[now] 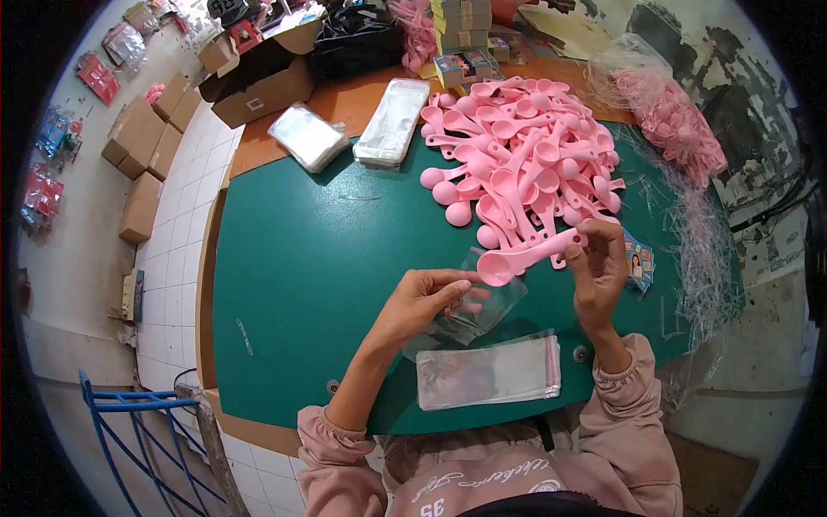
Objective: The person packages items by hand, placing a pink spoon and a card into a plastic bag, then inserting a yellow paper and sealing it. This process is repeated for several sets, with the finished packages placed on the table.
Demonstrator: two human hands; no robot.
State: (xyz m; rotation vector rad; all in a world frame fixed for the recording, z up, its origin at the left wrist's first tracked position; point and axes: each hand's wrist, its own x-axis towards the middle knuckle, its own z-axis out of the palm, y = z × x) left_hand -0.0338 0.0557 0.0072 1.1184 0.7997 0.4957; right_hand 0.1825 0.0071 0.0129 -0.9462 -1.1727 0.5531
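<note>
A pink measuring spoon (pixel 530 255) is pinched at its handle end by the fingers of my right hand (pixel 601 271), its bowl pointing left. A clear plastic bag (pixel 487 312) hangs from my left hand (pixel 431 299), whose fingers are closed on it, and the spoon's bowl overlaps the bag's upper edge in this view. Just below lies a stack of flat clear bags (pixel 488 372) near the table's front edge. Beyond both hands rises a big heap of pink spoons (pixel 525 155). Small printed cards (pixel 639 264) lie beside my right hand, partly hidden by it.
Two more stacks of clear bags, a smaller one (pixel 308 138) and a longer one (pixel 392 122), lie at the back of the green table (pixel 284 284). An open cardboard box (pixel 263 90) stands behind them. Plastic scraps (pixel 702 258) and a bag of pink spoons (pixel 672 121) line the right side.
</note>
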